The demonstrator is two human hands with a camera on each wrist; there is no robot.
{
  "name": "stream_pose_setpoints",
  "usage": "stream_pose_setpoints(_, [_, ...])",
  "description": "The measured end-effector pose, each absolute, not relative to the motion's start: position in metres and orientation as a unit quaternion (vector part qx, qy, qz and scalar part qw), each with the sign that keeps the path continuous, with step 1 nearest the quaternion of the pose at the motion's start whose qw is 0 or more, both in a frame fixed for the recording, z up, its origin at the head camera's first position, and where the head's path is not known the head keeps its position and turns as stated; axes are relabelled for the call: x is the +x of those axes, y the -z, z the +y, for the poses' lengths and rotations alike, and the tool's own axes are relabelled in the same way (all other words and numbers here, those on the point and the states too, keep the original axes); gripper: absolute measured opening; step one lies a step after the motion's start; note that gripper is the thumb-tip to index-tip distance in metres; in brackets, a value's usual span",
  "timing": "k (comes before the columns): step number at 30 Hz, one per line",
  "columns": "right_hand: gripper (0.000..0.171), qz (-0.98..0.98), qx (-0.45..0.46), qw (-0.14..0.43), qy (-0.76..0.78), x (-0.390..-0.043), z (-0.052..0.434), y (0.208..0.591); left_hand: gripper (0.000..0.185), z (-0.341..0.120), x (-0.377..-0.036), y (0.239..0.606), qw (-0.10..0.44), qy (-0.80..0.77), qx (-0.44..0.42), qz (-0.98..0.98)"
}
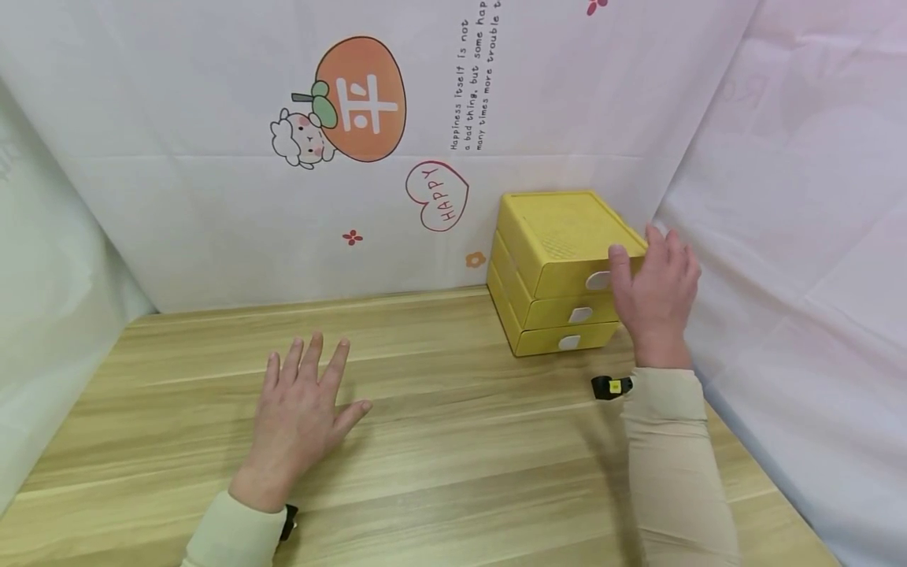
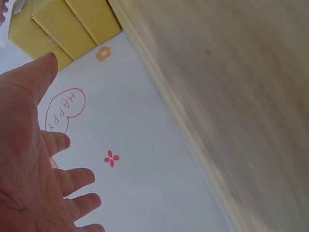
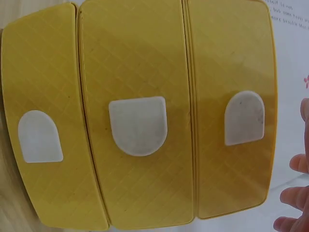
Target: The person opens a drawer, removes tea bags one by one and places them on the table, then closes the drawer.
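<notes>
A yellow three-drawer box [image 1: 560,236] stands on the wooden table [image 1: 460,449] at the back right, against the cloth backdrop. Each drawer front has a white tab handle, and the top one [image 1: 597,279] lies just left of my right thumb. My right hand [image 1: 655,287] is raised at the right end of the top drawer with its fingers loosely straight, gripping nothing. The right wrist view shows all three drawer fronts [image 3: 140,58] close up, with my fingertips [image 3: 294,193] at the frame's edge, apart from the top handle [image 3: 244,118]. My left hand [image 1: 301,402] lies palm down, fingers spread, on the table's middle left.
White printed cloth [image 1: 212,173] closes off the back, and pale cloth [image 1: 815,252] hangs along the right side, close to the box. A small black-and-yellow device [image 1: 611,387] sits on my right wrist. The left wrist view shows my left palm [image 2: 29,159] and the box [image 2: 63,24] beyond.
</notes>
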State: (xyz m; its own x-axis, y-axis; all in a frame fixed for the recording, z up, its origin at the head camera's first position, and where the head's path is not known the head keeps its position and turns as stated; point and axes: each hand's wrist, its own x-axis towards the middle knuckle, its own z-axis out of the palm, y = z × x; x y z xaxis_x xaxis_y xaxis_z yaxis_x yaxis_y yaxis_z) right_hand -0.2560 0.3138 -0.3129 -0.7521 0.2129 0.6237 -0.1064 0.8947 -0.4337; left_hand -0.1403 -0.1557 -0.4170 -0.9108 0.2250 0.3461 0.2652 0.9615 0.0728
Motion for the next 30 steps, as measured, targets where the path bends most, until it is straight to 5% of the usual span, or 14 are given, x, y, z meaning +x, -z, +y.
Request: stream_pose_setpoints(30, [0.078,-0.884,-0.096,0.204,-0.409,-0.284,0.336,0.323,0.090,-0.156,-0.143,0.417,0.168,0.058,-0.124,-0.976])
